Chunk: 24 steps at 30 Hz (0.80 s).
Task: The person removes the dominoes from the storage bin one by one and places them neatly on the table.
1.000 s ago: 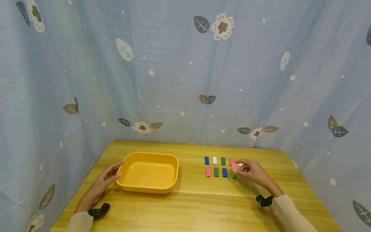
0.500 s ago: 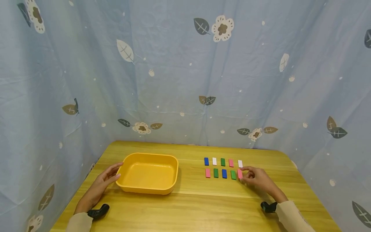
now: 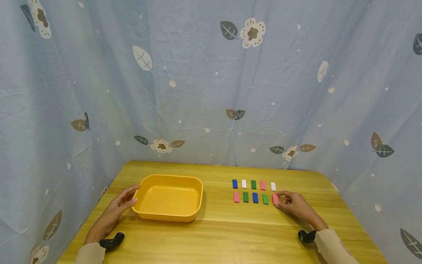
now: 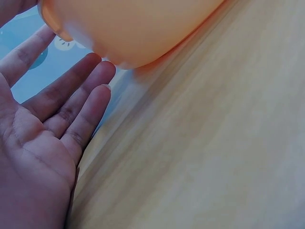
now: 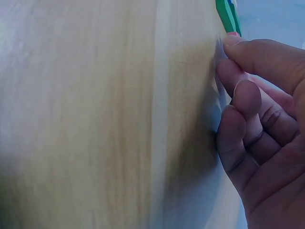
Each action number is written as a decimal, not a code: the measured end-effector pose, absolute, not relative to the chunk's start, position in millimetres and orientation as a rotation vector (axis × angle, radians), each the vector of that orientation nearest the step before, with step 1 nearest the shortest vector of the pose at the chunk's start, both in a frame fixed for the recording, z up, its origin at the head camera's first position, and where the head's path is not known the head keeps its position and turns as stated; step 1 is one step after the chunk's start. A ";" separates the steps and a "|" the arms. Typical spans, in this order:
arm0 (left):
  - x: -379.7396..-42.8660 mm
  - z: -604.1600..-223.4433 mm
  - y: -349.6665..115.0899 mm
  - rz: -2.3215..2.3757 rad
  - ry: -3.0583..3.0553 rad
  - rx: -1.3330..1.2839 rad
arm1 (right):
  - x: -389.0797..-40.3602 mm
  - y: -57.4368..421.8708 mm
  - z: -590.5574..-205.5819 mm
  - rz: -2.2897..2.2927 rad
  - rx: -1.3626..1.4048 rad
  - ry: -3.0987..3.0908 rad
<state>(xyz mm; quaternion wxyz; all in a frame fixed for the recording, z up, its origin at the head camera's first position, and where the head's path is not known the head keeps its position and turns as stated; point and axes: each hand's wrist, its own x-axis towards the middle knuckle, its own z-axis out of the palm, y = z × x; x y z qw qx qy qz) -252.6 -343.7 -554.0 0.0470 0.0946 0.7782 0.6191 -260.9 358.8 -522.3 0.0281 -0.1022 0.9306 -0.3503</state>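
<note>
My right hand (image 3: 298, 207) pinches a small pink rectangular block (image 3: 275, 199) at the right end of the front row of blocks. In the right wrist view, a sliver of pink shows beyond the thumb tip, with a green block (image 5: 228, 15) behind it. On the left, my left hand (image 3: 115, 211) touches the left end of a yellow plastic basin (image 3: 168, 215). Its fingers look relaxed and mostly straight in the left wrist view, several of them apart from the basin wall. The thumb's contact with the rim is partly out of that view.
Two rows of flat blocks lie right of the basin. The back row runs from a blue block (image 3: 234, 183) to a white block (image 3: 273, 186); a pink block (image 3: 236, 197) starts the front row. A patterned curtain (image 3: 211, 80) hangs behind the wooden table (image 3: 211, 238).
My right hand has brought the pink block from above the rows down and rightward to the front row's right end, beside the light green block. The left hand has stayed at the basin.
</note>
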 end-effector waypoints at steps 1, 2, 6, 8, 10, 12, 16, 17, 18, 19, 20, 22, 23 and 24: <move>-253.0 -553.9 -343.6 1.890 2.376 0.293 | -260.9 358.9 -522.4 -1.081 -0.306 2.874; -253.4 -553.9 -343.4 1.891 2.377 0.298 | -260.7 359.1 -522.4 -1.082 -0.292 2.872; -254.8 -554.4 -342.2 1.891 2.377 0.306 | -259.0 358.7 -521.7 -1.079 -0.267 2.863; -255.0 -554.9 -341.2 1.888 2.376 0.302 | -257.8 358.4 -520.9 -1.078 -0.256 2.849; -255.0 -555.5 -340.5 1.885 2.375 0.293 | -256.6 358.3 -520.0 -1.079 -0.261 2.835; -255.0 -555.5 -339.9 1.884 2.374 0.288 | -256.0 358.3 -519.4 -1.086 -0.265 2.823; -255.5 -552.7 -340.1 1.882 2.374 0.291 | -257.6 358.4 -520.8 -1.113 -0.244 2.813; -255.9 -551.3 -340.7 1.877 2.377 0.294 | -258.6 358.5 -521.6 -1.129 -0.241 2.806; -256.5 -550.2 -340.7 1.872 2.378 0.295 | -258.8 359.1 -522.6 -1.151 -0.221 2.797; -256.9 -549.0 -340.9 1.865 2.376 0.297 | -258.6 359.6 -523.2 -1.181 -0.198 2.790; -257.2 -547.6 -341.3 1.856 2.375 0.297 | -258.1 359.9 -523.4 -1.207 -0.178 2.786; -256.9 -544.3 -343.3 1.829 2.375 0.298 | -256.9 360.4 -522.8 -1.254 -0.159 2.796; -256.0 -541.7 -344.6 1.806 2.385 0.303 | -255.5 360.3 -521.5 -1.269 -0.163 2.815; -254.8 -538.4 -345.6 1.781 2.408 0.309 | -253.3 359.9 -519.4 -1.269 -0.169 2.848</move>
